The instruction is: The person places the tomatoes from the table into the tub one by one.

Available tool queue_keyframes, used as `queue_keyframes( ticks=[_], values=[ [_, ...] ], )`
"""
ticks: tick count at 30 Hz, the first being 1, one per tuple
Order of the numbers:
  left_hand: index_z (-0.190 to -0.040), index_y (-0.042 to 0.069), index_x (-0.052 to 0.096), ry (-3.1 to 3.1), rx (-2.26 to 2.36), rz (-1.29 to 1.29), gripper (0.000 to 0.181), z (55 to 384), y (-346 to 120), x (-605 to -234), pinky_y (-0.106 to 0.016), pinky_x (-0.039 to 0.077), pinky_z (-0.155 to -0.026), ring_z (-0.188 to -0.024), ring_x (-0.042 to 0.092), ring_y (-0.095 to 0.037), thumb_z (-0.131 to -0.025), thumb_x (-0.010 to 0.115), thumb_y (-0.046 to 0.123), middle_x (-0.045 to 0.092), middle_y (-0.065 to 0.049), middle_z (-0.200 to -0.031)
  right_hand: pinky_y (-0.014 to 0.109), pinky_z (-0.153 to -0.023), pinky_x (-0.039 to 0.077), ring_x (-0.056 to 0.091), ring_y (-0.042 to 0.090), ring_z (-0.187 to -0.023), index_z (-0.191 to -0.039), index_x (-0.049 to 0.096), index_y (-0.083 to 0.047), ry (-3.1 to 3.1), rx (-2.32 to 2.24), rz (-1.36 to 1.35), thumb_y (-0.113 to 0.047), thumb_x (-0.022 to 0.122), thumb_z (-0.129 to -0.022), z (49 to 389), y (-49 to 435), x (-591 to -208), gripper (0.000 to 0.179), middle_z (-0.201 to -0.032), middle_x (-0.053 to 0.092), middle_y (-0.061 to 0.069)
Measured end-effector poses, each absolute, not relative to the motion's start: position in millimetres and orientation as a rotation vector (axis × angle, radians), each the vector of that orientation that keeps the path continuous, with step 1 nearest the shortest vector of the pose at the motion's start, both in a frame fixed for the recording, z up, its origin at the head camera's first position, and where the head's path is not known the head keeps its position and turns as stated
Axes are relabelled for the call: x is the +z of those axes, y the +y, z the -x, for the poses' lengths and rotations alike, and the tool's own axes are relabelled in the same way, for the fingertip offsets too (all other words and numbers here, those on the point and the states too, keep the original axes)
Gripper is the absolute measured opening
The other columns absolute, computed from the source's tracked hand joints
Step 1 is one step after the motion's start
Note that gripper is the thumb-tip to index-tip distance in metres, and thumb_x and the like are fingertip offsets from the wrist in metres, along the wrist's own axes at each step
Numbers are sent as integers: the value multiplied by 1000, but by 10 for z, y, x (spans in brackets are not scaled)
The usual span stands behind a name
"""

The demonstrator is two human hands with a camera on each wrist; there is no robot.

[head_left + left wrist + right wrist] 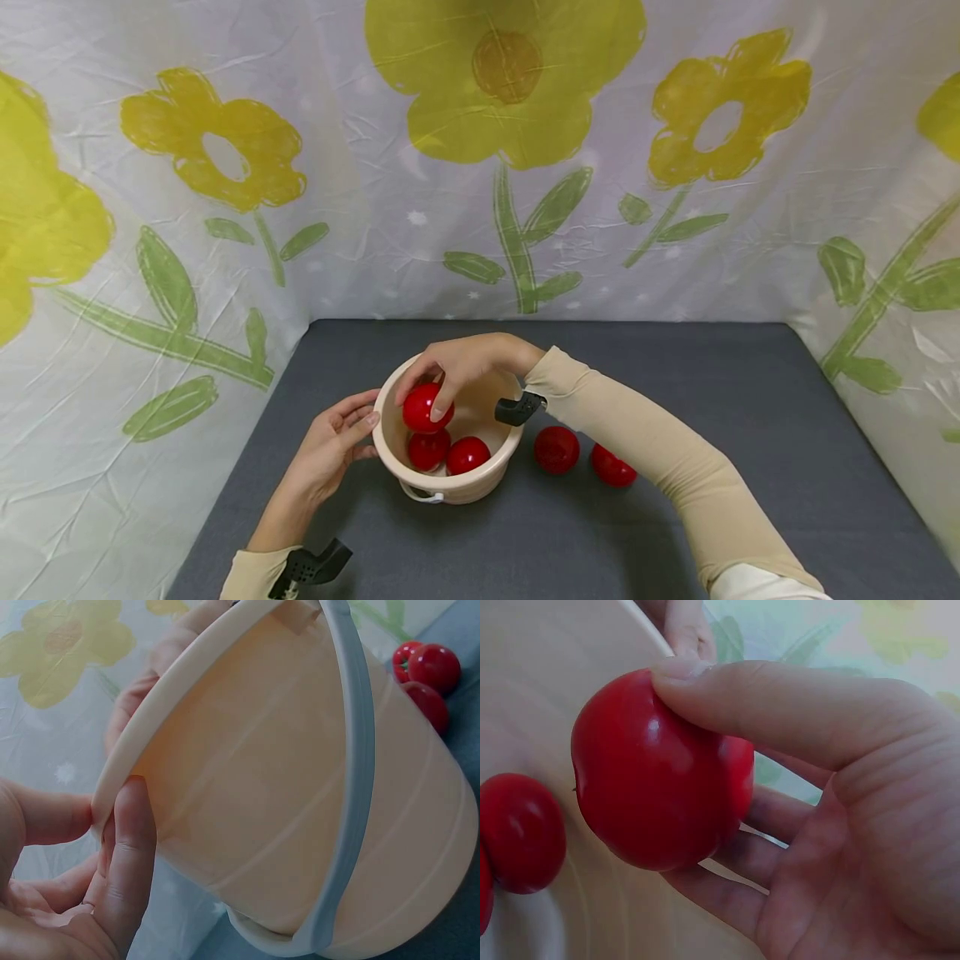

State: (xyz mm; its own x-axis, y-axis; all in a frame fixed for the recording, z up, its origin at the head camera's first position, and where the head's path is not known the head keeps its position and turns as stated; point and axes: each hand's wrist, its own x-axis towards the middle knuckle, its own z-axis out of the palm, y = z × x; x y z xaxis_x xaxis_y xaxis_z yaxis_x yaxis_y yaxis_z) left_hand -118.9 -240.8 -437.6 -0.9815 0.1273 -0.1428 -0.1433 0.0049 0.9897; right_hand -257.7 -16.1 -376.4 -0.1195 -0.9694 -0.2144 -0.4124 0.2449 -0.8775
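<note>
A cream bucket (491, 482) stands on the dark table, its pale handle (358, 772) hanging down along the outside. My left hand (330, 450) pinches the bucket's rim at the left, thumb on one side and fingers on the other in the left wrist view. Inside the bucket opening, my right hand (468, 362) grips a glossy red apple (656, 780) between thumb and fingers. Two more red apples lie at the bottom, one apple (429, 451) just under the held one and another apple (468, 456) to its right.
Right of the bucket, a red apple (557, 450) lies on the dark grey table (750, 400), with another apple (612, 467) partly hidden by my right sleeve. A pale curtain (360, 250) with yellow flowers surrounds the table's back and sides.
</note>
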Motion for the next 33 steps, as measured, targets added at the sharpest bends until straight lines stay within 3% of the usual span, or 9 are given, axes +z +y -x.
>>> queue_keyframes(
  ticks=[6, 10, 19, 30, 33],
  values=[
    [-143, -10, 36, 2080, 2095, 16, 53, 1192, -2409, -4379, -24, 59, -66, -90, 64, -3, -99, 58, 10, 66, 12, -103, 36, -104, 52, 60, 28, -122, -132, 61, -7, 1683, -832, 1314, -9, 74, -85, 2594, -138, -3754, 49, -134, 63, 11],
    [-143, -10, 36, 2090, 2087, 26, 53, 1193, -2408, -4376, -24, 59, -66, -90, 64, -3, -99, 58, 11, 66, 12, -103, 34, -109, 47, 54, 36, -132, -134, 60, -5, 1675, -847, 1354, -12, 75, -85, 2621, -127, -3746, 51, -138, 60, 17],
    [-143, -10, 36, 2089, 2085, 27, 54, 1186, -2402, -4374, -24, 59, -66, -89, 64, -3, -99, 58, 11, 67, 13, -103, 31, -109, 46, 53, 35, -133, -134, 60, -6, 1675, -854, 1350, -13, 75, -85, 2625, -108, -3762, 52, -139, 59, 17],
    [-143, -10, 36, 2086, 2097, 34, 54, 1184, -2399, -4371, -24, 59, -67, -90, 64, -4, -99, 59, 10, 67, 11, -104, 52, -112, 42, 52, 37, -133, -136, 57, -4, 1742, -951, 1425, -10, 73, -88, 2692, 125, -3414, 51, -140, 56, 21],
    [-143, -11, 36, 2081, 2105, 17, 54, 1186, -2399, -4374, -24, 59, -67, -90, 65, -4, -99, 59, 10, 67, 10, -105, 51, -112, 42, 52, 36, -132, -136, 57, -6, 1792, -962, 1413, -12, 73, -89, 2709, 277, -3332, 50, -139, 57, 20]
  ],
)
